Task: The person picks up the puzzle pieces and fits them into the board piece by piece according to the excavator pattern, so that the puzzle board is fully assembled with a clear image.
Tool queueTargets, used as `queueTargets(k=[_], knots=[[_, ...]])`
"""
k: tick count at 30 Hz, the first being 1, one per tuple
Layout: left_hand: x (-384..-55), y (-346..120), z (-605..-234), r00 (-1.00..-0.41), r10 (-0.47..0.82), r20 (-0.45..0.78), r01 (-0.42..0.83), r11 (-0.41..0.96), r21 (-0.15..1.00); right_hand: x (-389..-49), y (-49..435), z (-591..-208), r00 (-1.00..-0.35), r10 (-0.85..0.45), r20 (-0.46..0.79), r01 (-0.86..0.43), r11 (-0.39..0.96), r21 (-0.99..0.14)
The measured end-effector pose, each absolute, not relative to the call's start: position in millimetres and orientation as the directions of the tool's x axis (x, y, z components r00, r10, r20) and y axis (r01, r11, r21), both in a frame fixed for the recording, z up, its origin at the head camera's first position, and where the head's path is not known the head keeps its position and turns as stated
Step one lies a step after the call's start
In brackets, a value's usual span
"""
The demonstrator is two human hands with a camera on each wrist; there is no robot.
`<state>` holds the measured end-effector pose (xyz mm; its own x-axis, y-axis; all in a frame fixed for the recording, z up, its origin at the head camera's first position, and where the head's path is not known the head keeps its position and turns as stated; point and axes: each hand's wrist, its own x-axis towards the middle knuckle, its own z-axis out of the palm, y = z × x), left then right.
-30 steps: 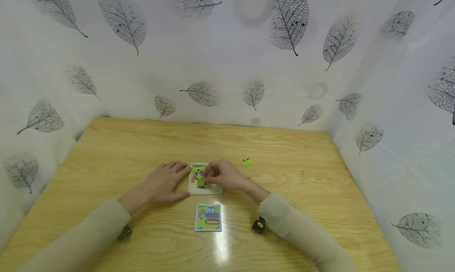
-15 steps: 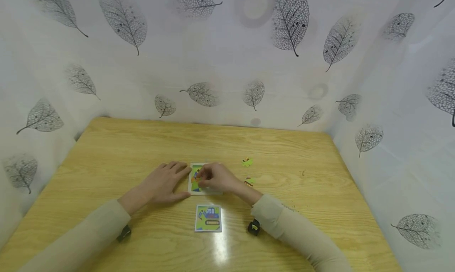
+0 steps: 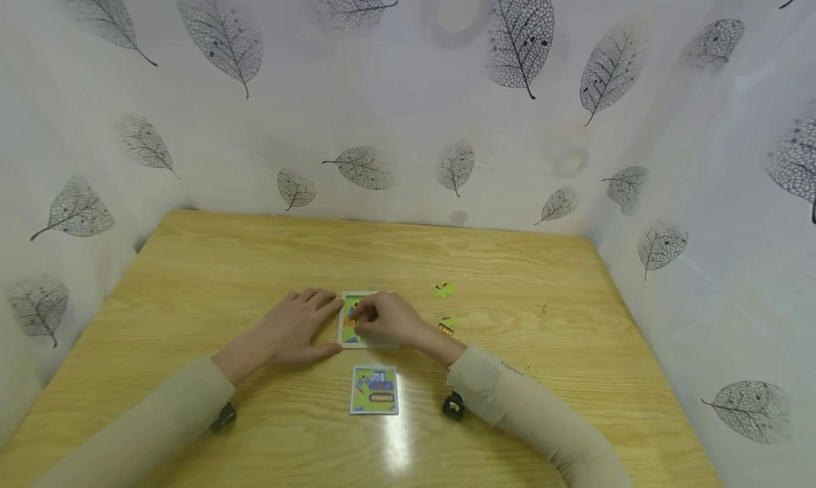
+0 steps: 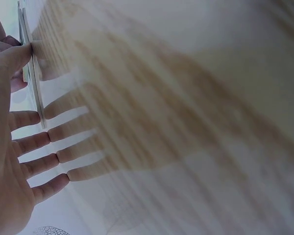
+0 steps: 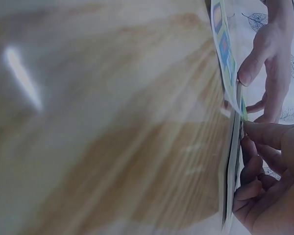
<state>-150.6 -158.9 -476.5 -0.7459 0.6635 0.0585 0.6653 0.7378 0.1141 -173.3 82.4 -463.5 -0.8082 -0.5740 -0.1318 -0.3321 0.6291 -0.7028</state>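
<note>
A small square jigsaw board [image 3: 341, 342] with a white border lies on the table. My left hand [image 3: 299, 328] rests flat beside it, with thumb and fingertips at its left edge; in the left wrist view those straight fingers touch the tabletop. Over the board, my right hand [image 3: 394, 319] pinches a jigsaw piece [image 3: 352, 320] between thumb and index finger, close on the left half of the picture. Most of that piece and the board's right half are hidden by the hand. In the right wrist view, the right fingertips meet right at the board's edge [image 5: 230, 186].
Nearer to me lies a square picture card [image 3: 374, 389] showing a blue digger on green. Two loose jigsaw pieces are right of the board: a green one [image 3: 443, 289] and one with a brown track [image 3: 446, 325]. A leaf-print curtain [image 3: 408, 105] stands behind the table.
My right hand has shifted slightly left over the board, carrying the piece to its left half, and uncovering the lower loose piece. Over the last half second it barely moves. My left hand stays put.
</note>
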Motion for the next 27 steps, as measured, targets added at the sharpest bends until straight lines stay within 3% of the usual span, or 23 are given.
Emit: queueTargets(k=[27], knots=[[-150.4,-159.2,-475.7,-0.742,0.668,0.057,0.669,0.734,0.115,-169.9,83.5,-462.5,-0.774,-0.614,-0.154,-0.417,0.678,-0.606]])
